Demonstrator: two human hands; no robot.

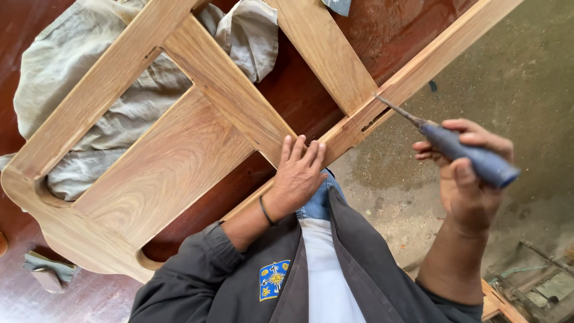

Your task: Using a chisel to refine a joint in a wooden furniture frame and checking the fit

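Note:
A wooden frame [179, 149] of light brown boards lies on a dark red tabletop [394, 30]. My left hand [297, 173] rests flat on the frame's near rail, fingers together, with a dark band on the wrist. My right hand [463, 179] grips a chisel [454, 146] with a blue handle. Its thin metal blade points up and left, with the tip at the rail just above a narrow slot [375, 119] cut in the rail's edge.
A crumpled grey-green cloth [72, 72] lies under the frame at the left. A small folded rag [48, 272] sits at the lower left. Dusty concrete floor [508, 78] lies to the right, with metal and wooden parts [538, 281] at the lower right.

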